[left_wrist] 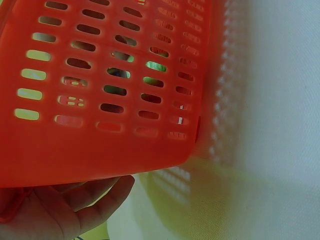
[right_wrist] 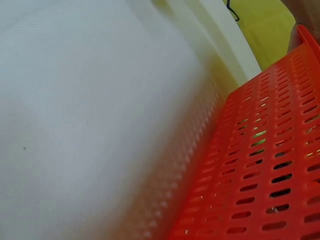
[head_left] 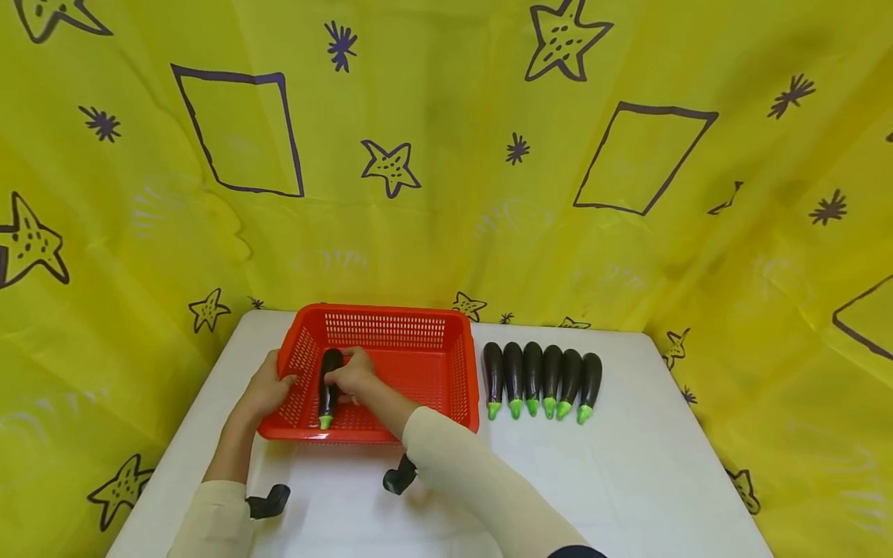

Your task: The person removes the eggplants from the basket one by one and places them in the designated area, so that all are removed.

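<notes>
A red plastic basket (head_left: 391, 311) with slotted walls stands on the white table. My left hand (head_left: 268, 387) grips its left rim; in the left wrist view that hand (left_wrist: 75, 210) curls under the rim, outside the slotted wall (left_wrist: 95, 155). Inside the basket, toward its left side, my right hand (head_left: 354, 375) holds a dark eggplant (head_left: 326, 391) with its green stem end toward me. To the right of the basket, several more eggplants (head_left: 532, 372) lie side by side in a row, green ends toward me. The right wrist view shows only the basket's outer wall (right_wrist: 250, 170) and part of the left hand (right_wrist: 306, 15).
The white table (head_left: 628, 480) extends in front of the basket and to its right. Yellow sheeting (head_left: 446, 240) with drawn stars and squares surrounds it at the back and sides. Black wrist mounts (head_left: 268, 502) stick out from both forearms.
</notes>
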`<control>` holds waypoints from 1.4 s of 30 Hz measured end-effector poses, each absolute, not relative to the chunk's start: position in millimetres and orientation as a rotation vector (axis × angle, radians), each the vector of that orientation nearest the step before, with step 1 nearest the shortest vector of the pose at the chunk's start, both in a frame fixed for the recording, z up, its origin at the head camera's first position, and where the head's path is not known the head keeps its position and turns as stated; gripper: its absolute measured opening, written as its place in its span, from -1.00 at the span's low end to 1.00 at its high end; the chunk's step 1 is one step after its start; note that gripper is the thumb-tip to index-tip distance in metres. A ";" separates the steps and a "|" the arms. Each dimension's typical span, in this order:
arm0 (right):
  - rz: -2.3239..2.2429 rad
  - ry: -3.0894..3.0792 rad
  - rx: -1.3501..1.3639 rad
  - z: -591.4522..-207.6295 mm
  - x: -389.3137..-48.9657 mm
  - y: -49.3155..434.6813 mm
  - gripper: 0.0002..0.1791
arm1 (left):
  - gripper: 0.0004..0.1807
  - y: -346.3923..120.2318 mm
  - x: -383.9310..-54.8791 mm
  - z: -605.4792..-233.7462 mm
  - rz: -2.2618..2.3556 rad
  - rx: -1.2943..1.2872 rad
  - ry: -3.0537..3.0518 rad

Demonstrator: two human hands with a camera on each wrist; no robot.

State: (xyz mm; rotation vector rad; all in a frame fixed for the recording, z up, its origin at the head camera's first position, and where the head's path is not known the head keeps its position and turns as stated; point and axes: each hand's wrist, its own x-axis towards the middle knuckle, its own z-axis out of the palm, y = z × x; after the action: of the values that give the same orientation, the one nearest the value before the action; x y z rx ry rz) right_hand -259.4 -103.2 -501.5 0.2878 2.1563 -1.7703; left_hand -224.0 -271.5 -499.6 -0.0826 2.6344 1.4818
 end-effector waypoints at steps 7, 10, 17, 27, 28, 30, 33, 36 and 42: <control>-1.833 2.071 0.281 -491.8 -255.9 -84.7 -0.34 | -0.46 -271.8 -224.0 -497.7 1.483 -0.091 2.631; -1.873 2.031 0.265 -487.2 -255.4 -74.3 -0.33 | -0.46 -271.6 -224.0 -497.7 1.489 -0.091 2.620; -1.916 1.987 0.215 -476.7 -261.0 -47.6 -0.29 | -0.45 -272.0 -222.0 -498.3 1.510 -0.108 2.589; -1.978 1.948 0.173 -464.6 -269.0 -7.7 -0.31 | -0.41 -272.1 -223.4 -498.7 1.502 -0.093 2.599; -1.974 1.954 0.166 -464.0 -268.9 -4.1 -0.32 | -0.41 -272.1 -223.2 -498.7 1.502 -0.095 2.596; -1.972 1.952 0.160 -461.7 -267.6 3.2 -0.32 | -0.41 -271.9 -222.6 -498.4 1.501 -0.098 2.595; -1.967 1.945 0.135 -457.3 -266.0 14.4 -0.31 | -0.42 -271.4 -221.9 -496.9 1.495 -0.101 2.598; -1.973 1.933 0.120 -452.9 -264.9 24.8 -0.29 | -0.43 -271.2 -222.0 -495.9 1.497 -0.097 2.602; -1.971 1.931 0.094 -444.2 -262.7 45.9 -0.31 | -0.43 -271.3 -222.5 -497.6 1.500 -0.094 2.603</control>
State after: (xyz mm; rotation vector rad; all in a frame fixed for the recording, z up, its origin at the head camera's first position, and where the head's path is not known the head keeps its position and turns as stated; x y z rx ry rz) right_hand -262.7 45.9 -444.2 0.0936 1.9313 -1.9714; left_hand -222.5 -271.3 -497.6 -0.0937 2.6027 1.4995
